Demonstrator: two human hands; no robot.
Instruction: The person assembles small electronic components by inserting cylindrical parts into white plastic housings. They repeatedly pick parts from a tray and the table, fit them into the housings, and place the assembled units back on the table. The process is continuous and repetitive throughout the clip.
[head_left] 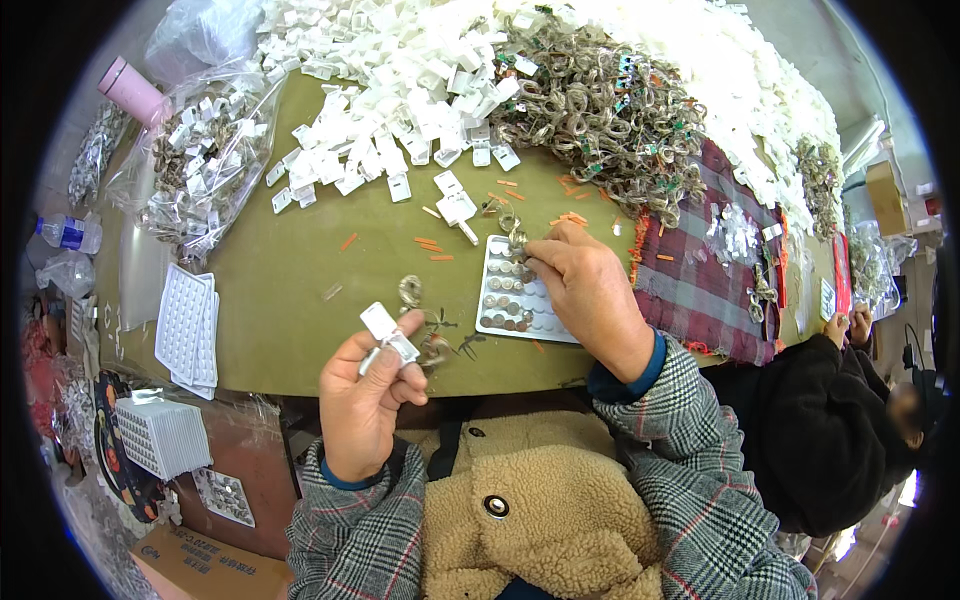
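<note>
My left hand (362, 412) is closed on a small white plastic case (379, 321), which stands open, with two parts showing. Thin coiled wire (410, 291) shows just beyond its fingers, close to the case. Over a white tray (482, 318) with small round metal discs (507, 302) in its pockets, my right hand (595, 290) has its thumb and forefinger pinched together. What they pinch is hidden. Loose metal pieces (513, 232) lie at the tray's far edge, by the fingertips. More white cases (456, 205) lie beyond the tray.
A heap of white cases (400, 110) and a tangle of wire coils (600, 110) cover the far table. Orange strips (428, 243) are scattered mid-table. Stacked white trays (187, 325) and a filled plastic bag (200, 165) stand left. A checked cloth (700, 270) and a person (830, 430) are right.
</note>
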